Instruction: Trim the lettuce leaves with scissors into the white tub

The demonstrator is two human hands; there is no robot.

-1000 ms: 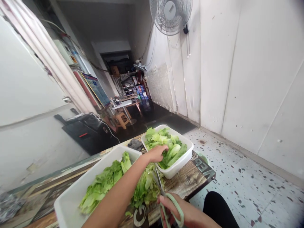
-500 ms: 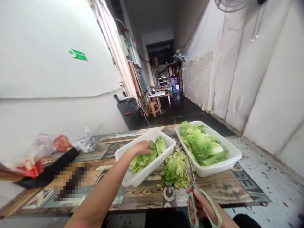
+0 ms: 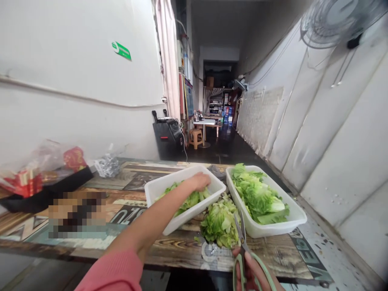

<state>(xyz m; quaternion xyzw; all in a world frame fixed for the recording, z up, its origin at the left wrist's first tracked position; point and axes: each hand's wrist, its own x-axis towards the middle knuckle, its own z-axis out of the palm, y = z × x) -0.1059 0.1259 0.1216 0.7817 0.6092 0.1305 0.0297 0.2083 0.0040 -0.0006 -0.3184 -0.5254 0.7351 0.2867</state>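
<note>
My left hand point(image 3: 199, 182) reaches out from a pink sleeve point(image 3: 113, 271) and rests on the lettuce leaves point(image 3: 192, 200) in a white plastic tray point(image 3: 184, 214). Its fingers are hidden from me. My right hand point(image 3: 247, 271) grips green-handled kitchen scissors point(image 3: 241, 242) at the near table edge, with the blades pointing up beside a loose lettuce pile point(image 3: 220, 224). That pile lies on the wood-patterned table point(image 3: 172, 247) between the first tray and a second white tray point(image 3: 273, 228) filled with lettuce leaves point(image 3: 257, 194).
Plastic bags with red packaging point(image 3: 27, 180), crumpled foil point(image 3: 106, 165) and a pixelated patch lie at the table's left. A grey cloth point(image 3: 216, 171) sits between the trays. A speckled floor runs along the right, beneath a wall fan point(image 3: 330, 24).
The view has swung and levelled. My left hand has moved farther over the left tray, and the pink sleeve now shows. The scissors stay in my right hand.
</note>
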